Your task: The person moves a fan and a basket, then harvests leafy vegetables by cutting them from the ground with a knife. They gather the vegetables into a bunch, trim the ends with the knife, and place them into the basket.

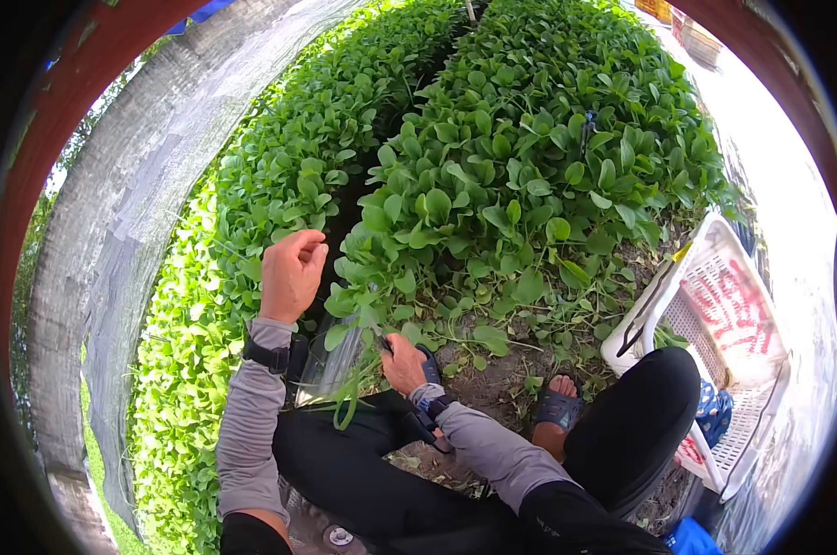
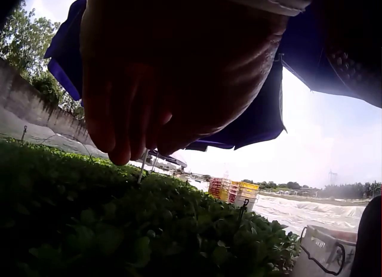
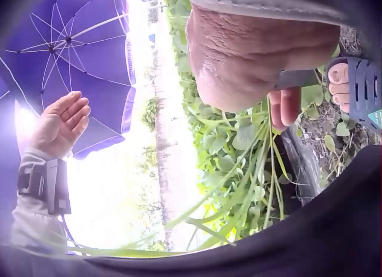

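From where I stand, the right hand [image 1: 405,363] is curled round a small tool, dark at the handle with a flat grey part [image 3: 298,79]; whether its fingers also pinch any stems, I can't tell. Long, thin, pale-green stems [image 1: 351,400] trail just beside it at eight o'clock, near a sheet of clear, crinkled plastic film [image 1: 321,365] at nine. At ten o'clock the left hand [image 1: 294,275] is raised over the greenery, its fingers loosely bent together, nothing visible in them. From twelve to two o'clock spreads a bed of low, round-leaved green plants [image 1: 529,157]. At three, well apart, sits a white perforated plastic crate with red markings [image 1: 742,324].

I'd judge the stems nearly weightless and limp, the leaves soft and easily bruised or torn. Best to take hold low, lightly, near the base, leaving the leaves unsqueezed.
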`<move>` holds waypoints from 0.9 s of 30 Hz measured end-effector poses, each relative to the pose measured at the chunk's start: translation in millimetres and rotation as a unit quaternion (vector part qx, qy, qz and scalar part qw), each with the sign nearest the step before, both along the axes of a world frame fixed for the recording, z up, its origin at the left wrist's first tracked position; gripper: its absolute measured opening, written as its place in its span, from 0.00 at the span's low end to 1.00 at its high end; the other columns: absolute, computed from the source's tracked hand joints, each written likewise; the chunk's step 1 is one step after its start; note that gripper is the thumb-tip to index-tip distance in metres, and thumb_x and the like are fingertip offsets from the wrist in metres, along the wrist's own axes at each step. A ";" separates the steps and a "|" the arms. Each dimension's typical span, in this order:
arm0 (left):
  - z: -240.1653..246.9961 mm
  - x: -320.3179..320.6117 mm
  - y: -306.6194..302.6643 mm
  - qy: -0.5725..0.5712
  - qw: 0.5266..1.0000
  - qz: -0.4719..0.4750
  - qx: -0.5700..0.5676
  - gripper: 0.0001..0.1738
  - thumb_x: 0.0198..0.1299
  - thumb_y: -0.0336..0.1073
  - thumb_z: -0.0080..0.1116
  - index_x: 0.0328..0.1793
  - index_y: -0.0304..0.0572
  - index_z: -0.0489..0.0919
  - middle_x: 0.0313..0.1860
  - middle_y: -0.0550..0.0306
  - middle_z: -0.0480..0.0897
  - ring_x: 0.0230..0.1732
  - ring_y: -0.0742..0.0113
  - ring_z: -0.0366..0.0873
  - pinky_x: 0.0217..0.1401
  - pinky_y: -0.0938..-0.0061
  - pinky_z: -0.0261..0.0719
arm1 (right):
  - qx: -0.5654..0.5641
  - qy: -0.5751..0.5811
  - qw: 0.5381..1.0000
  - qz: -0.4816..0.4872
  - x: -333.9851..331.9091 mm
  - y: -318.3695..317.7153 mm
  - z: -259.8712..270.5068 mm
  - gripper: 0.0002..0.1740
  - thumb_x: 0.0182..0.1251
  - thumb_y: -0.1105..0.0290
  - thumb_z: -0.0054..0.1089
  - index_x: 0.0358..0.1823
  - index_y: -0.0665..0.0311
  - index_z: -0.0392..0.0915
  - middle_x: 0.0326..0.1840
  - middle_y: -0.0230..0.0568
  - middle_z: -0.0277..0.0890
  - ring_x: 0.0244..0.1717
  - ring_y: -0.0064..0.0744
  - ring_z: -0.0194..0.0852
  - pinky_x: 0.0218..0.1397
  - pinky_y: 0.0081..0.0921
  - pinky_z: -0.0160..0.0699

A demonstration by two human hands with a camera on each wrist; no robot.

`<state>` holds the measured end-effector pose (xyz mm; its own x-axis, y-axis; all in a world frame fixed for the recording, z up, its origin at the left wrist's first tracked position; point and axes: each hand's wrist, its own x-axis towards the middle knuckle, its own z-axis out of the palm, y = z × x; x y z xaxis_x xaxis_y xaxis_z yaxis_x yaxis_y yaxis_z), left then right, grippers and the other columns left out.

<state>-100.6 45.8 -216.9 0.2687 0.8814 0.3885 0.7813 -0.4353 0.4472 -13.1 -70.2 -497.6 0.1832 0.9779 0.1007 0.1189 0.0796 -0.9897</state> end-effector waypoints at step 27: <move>190.8 -82.0 -156.7 -0.336 0.811 -0.382 0.287 0.26 0.83 0.60 0.37 0.71 0.52 0.70 0.56 0.49 0.81 0.48 0.50 0.87 0.41 0.64 0.91 | -0.102 0.207 0.950 -0.209 130.0 5.6 -38.1 0.06 0.70 0.78 0.59 0.45 0.71 0.75 0.30 0.38 0.80 0.23 0.28 0.81 0.23 0.24 0.78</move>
<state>-182.6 -110.9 -26.0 0.2088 0.1795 0.9613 -0.1520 -0.9651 0.2133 117.0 -64.5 -535.6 0.5433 0.8018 -0.2488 -0.3042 -0.0882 -0.9485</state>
